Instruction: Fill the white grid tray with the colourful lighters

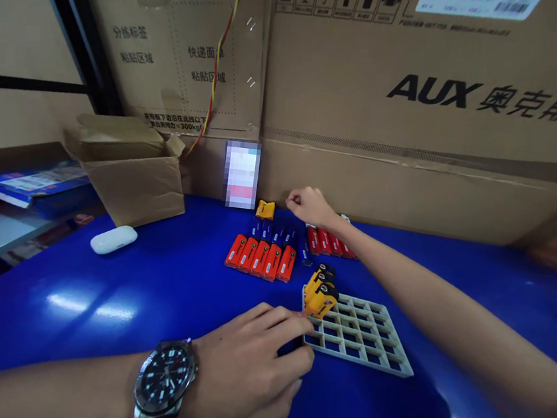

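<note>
The right hand (311, 206) is reached out over the far side of the glossy blue desk (171, 311), its fingers curled in tightly; whether anything is pinched inside them, I cannot tell. Just to the left of these fingers and a little lower in view lies a small yellow, black-marked block (265, 210); it looks wider than deep, though at this size its long axis is hard to judge. The right hand is clearly the nearer one to it.

The left hand (253, 367), its fingers loosely bent, has its fingertips at the left edge of a cream plastic grid tray (359, 359). Yellow cylindrical cells (322, 301) stand tilted at the tray's left end; its other compartments show bare.

Between the yellow block and the left hand lie a row of dark blue cells (277, 236) and a row of flat orange-red cells (259, 258), long axes pointing away from the person. The right forearm crosses beside a group of red cells (325, 242), partly hiding them. A tall brown cardboard carton (432, 139) walls off the back.
</note>
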Demonstrator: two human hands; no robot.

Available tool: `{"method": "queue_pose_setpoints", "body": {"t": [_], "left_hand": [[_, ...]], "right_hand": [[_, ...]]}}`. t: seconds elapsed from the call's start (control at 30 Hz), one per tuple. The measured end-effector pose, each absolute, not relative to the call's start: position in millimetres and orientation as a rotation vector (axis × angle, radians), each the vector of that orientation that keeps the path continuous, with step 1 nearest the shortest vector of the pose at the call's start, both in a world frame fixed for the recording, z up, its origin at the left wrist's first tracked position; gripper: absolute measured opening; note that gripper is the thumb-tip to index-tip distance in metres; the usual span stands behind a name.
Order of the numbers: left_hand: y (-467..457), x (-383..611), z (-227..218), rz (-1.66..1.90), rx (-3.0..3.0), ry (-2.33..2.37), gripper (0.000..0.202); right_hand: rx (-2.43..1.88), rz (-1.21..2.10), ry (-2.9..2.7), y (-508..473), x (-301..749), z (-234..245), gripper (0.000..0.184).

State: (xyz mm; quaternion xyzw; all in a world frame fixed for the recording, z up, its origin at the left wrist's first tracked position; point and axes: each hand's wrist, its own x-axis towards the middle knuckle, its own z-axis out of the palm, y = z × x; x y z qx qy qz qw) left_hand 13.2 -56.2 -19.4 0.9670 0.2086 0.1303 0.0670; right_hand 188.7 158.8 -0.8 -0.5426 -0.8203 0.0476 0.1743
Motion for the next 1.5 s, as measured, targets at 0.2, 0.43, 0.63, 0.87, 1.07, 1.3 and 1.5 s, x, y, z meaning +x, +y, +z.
{"method": "queue_pose_setpoints", "body": {"t": [0.2,0.43,0.63,0.87,1.07,1.3,1.5], "left_hand": [[-53.9,13.5,-18.6,0.387,2.913,0.621,0.019],[-54.6,11.9,-19.3,0.390,2.918,0.636,0.019],[-55.9,12.0,-18.1,0.374,2.924,0.635,0.019],[-55.7,12.2,-16.1,0.382,2.926,0.657,0.019],[-58.0,13.3,-13.9,0.377,2.917,0.654,0.018],[-59.1,15.4,-11.9,0.328,2.890,0.668,0.019],[-60.3,16.2,-12.5,0.306,2.872,0.679,0.023]], "right_hand": [[-1.854,0.256,-2.274,182.9,144.7,-11.5,0.044],[-1.925,0.372,-2.273,177.7,145.0,-3.9,0.042],[-1.813,0.363,-2.218,170.3,154.5,-1.5,0.024],[-1.477,0.357,-1.977,133.5,178.8,8.4,0.018],[-0.906,1.099,-1.519,54.6,207.4,15.8,0.026],[-0.844,1.172,-1.228,1.1,227.5,5.5,0.021],[-0.944,1.220,-1.227,-5.1,233.1,-4.1,0.042]]}}
